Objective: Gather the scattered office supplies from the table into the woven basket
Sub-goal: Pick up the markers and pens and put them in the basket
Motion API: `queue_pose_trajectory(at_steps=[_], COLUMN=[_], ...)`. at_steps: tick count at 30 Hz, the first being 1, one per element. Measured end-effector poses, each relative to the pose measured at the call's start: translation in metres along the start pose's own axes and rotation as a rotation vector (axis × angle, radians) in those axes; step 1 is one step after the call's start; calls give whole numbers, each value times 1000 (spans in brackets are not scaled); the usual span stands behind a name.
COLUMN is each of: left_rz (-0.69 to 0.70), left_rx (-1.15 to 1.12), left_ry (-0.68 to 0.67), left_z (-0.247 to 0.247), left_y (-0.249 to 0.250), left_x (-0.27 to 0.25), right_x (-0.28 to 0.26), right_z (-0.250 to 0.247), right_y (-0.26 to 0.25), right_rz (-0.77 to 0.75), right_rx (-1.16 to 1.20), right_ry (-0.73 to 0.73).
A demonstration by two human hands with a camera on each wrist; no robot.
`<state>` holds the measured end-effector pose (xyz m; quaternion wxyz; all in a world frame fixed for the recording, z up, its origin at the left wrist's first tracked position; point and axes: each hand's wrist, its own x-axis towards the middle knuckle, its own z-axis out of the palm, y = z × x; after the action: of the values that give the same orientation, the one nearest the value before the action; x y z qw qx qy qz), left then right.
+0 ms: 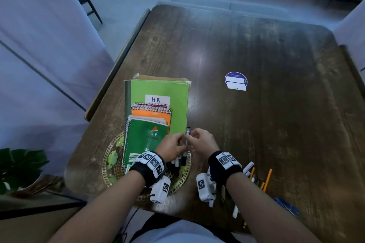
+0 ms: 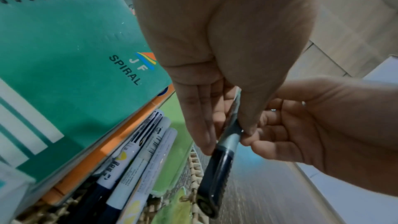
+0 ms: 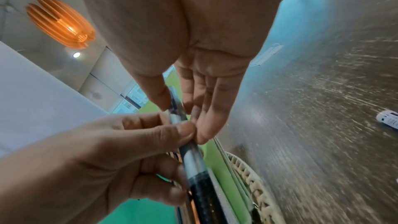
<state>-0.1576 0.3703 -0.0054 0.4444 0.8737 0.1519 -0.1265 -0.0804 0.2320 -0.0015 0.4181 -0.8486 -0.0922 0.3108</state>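
Note:
Above the right side of the woven basket, my left hand and right hand meet on one dark-capped marker. The left thumb and fingers pinch its grey barrel. The right thumb and fingers pinch the marker higher up, and its dark cap end hangs down toward the basket rim. The basket holds a green spiral notebook, an orange notebook, a large green folder and several white markers.
Pencils, a white marker and a blue pen lie on the wooden table right of my right wrist. A round blue-and-white item sits mid-table. A plant stands off the table's left edge.

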Motion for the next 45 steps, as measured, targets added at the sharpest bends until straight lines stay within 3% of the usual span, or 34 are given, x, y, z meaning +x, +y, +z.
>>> queue_pose_trajectory(at_steps=[8,14,19,26,33,37,45], left_rz=[-145,-229,-228,-208,-126,-67,-34], left_rx=[73,198,303,365,326,223,-3], left_ry=[-8,-20,-24,14,79,79,-105], left_z=[5,14,20,18,17,12,-1], left_y=[-15,-22,-21,-15,-10,-7,-4], left_x=[8,18,23,26,24,21,11], right_x=[6,10,6,-8,-5,-5,7], right_z=[-6,-26,-27,-21,-20,-24,-16], right_y=[23,71,110,124,133,120,46], right_rz=[128,336,471,533,526,449,167], right_rx=[-54,-148,-201,-366,-410,-335,-100], right_ry=[-22,-21,-59,30,-25,23,85])
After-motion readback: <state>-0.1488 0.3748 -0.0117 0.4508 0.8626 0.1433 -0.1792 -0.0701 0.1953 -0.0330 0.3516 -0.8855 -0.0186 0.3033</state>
